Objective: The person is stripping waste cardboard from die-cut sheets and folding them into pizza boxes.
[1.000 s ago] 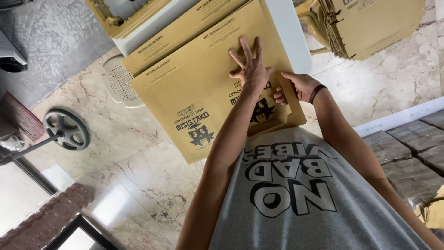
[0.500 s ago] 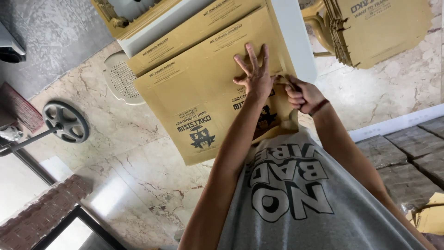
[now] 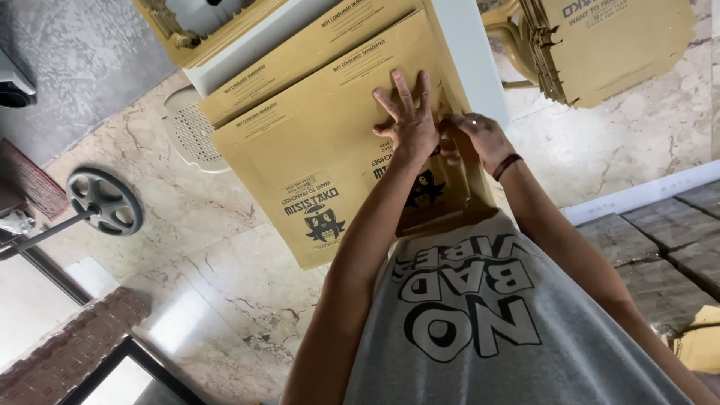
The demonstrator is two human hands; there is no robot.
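Our left hand (image 3: 409,124) presses flat, fingers spread, on the flat brown printed cardboard box blank (image 3: 330,150) lying on the white tabletop (image 3: 469,52); our right hand (image 3: 480,139) pinches its side flap. Uneven pressure could crease or tear that fold, we judge.

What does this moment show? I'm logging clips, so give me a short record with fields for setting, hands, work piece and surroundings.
setting: white table over a marble floor, seen from the head camera
left hand: left hand pressed flat, fingers spread, on the flat carton
right hand: right hand pinching a flap at the carton's right edge
work piece: brown printed cardboard, unfolded, overhanging the table edge
surroundings: carton stack upper right, white chair and grey wheel at left
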